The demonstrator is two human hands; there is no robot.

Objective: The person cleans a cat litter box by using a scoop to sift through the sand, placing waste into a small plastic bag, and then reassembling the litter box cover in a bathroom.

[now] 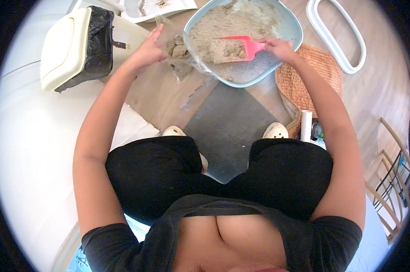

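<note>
My right hand (281, 49) is closed round the handle of a pink litter scoop (249, 47). Its blade carries a heap of grey-brown litter, level above the left-middle of a light blue litter tray (298, 29) filled with sandy litter (230, 22). Left of the tray, my left hand (149, 51) holds the edge of a clear plastic bag (196, 56), index finger and thumb stretched apart along it. Inside the bag sit several clumps of litter (180, 51). Part of the bag's film overlaps the tray's near left rim.
A cream bin (66, 47) with a black liner stands at left, a white tray (168, 9) behind it. A dark grey mat (227, 127) lies between my feet. At right are an orange woven mat (320, 68), a white oval frame (336, 36) and a white roll (306, 124).
</note>
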